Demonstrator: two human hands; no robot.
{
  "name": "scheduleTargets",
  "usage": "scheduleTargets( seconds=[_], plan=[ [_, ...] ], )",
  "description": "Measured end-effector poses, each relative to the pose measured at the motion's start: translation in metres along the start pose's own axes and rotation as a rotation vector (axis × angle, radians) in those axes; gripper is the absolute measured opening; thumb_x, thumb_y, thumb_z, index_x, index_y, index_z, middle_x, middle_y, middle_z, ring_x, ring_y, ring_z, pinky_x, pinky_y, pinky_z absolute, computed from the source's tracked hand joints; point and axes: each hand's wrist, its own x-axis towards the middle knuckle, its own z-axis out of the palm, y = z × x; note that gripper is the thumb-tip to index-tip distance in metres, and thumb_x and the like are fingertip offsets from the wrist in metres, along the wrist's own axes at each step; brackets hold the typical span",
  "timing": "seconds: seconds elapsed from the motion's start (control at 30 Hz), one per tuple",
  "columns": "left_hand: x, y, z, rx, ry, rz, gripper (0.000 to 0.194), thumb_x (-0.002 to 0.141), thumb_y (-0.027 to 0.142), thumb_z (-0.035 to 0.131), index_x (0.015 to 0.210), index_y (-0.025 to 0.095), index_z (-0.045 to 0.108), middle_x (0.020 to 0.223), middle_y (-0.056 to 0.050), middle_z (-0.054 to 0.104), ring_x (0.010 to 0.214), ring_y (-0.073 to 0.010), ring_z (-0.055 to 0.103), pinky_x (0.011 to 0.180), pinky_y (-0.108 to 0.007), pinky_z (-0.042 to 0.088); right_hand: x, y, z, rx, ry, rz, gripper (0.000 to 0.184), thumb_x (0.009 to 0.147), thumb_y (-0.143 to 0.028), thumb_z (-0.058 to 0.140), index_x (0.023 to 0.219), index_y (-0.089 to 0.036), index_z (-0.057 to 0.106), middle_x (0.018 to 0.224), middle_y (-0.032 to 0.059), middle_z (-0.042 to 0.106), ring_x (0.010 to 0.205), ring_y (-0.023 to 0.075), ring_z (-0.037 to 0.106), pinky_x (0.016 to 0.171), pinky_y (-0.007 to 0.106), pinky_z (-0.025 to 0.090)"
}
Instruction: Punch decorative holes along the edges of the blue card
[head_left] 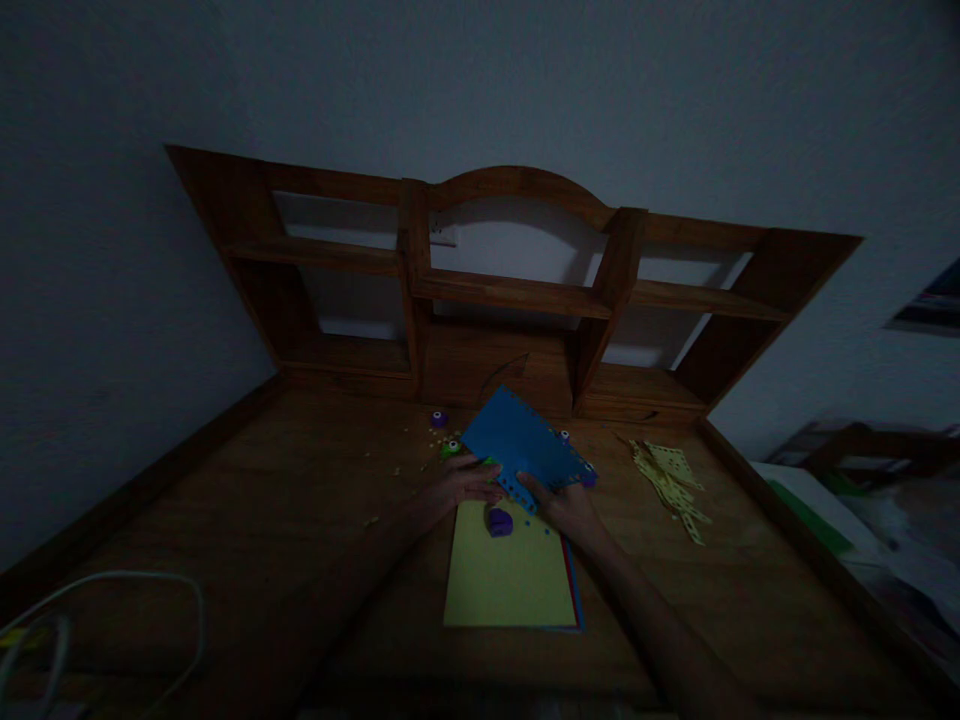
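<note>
A sheet of blue paper [517,435] is tilted above the desk, with rows of punched holes along its edges. My right hand [559,505] grips its lower right part, thumb on top and fingers hidden behind. Along the near edge runs a holed blue strip [517,492]; whether it is still joined to the sheet I cannot tell. My left hand [469,483] meets the left end of that strip, fingers closed at the paper's edge. Just below, a purple craft punch [499,521] rests on a stack of coloured paper [510,580], yellow on top.
Behind the blue sheet stand a purple punch [439,419] and a green punch [450,448], with small yellow punched bits around them. Holed yellow paper strips [671,480] lie at right. A wooden shelf unit [510,290] backs the desk; a white cable [150,575] loops at lower left.
</note>
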Motion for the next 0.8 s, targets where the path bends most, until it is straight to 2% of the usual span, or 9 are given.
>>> scheduleTargets(
  seconds=[0.17, 0.3, 0.5, 0.63, 0.8],
  plan=[
    [0.001, -0.001, 0.002, -0.017, 0.02, 0.042, 0.035, 0.07, 0.033, 0.086, 0.096, 0.014, 0.072, 0.1, -0.011, 0.074, 0.081, -0.0253, 0.071, 0.086, -0.044, 0.056, 0.001, -0.001, 0.001, 0.038, -0.046, -0.005, 0.053, 0.081, -0.046, 0.072, 0.128, -0.022, 0.063, 0.125, 0.01, 0.067, 0.117, 0.0288, 0.062, 0.108, 0.048, 0.044],
    [-0.001, 0.0, 0.005, 0.033, 0.007, 0.102, 0.034, 0.072, 0.034, 0.084, 0.098, 0.013, 0.074, 0.103, -0.011, 0.074, 0.09, -0.0261, 0.07, 0.088, -0.042, 0.056, 0.0, -0.003, 0.002, 0.04, -0.061, 0.001, 0.051, 0.082, -0.047, 0.071, 0.126, -0.022, 0.064, 0.121, 0.0095, 0.069, 0.112, 0.0286, 0.065, 0.105, 0.047, 0.047],
    [-0.004, 0.001, 0.009, 0.12, 0.085, 0.113, 0.036, 0.07, 0.039, 0.084, 0.095, 0.015, 0.074, 0.1, -0.009, 0.075, 0.087, -0.0261, 0.071, 0.085, -0.041, 0.057, -0.001, -0.007, 0.003, 0.014, -0.106, 0.014, 0.044, 0.084, -0.046, 0.069, 0.119, -0.02, 0.067, 0.117, 0.0093, 0.071, 0.108, 0.0292, 0.067, 0.103, 0.049, 0.048],
    [-0.006, 0.006, 0.013, 0.191, 0.119, 0.092, 0.039, 0.069, 0.043, 0.084, 0.093, 0.014, 0.074, 0.096, -0.009, 0.076, 0.086, -0.0258, 0.071, 0.084, -0.038, 0.056, -0.003, -0.003, 0.005, -0.025, -0.014, -0.032, 0.05, 0.081, -0.046, 0.073, 0.122, -0.02, 0.065, 0.128, 0.0105, 0.066, 0.118, 0.0297, 0.062, 0.107, 0.048, 0.045],
    [-0.006, 0.01, 0.013, 0.292, 0.144, 0.065, 0.042, 0.068, 0.048, 0.083, 0.087, 0.011, 0.074, 0.084, -0.01, 0.075, 0.077, -0.0252, 0.07, 0.077, -0.035, 0.055, -0.005, -0.004, 0.006, -0.007, -0.014, 0.022, 0.051, 0.081, -0.052, 0.072, 0.118, -0.018, 0.065, 0.122, 0.0113, 0.069, 0.109, 0.0304, 0.067, 0.099, 0.046, 0.052]
  ],
)
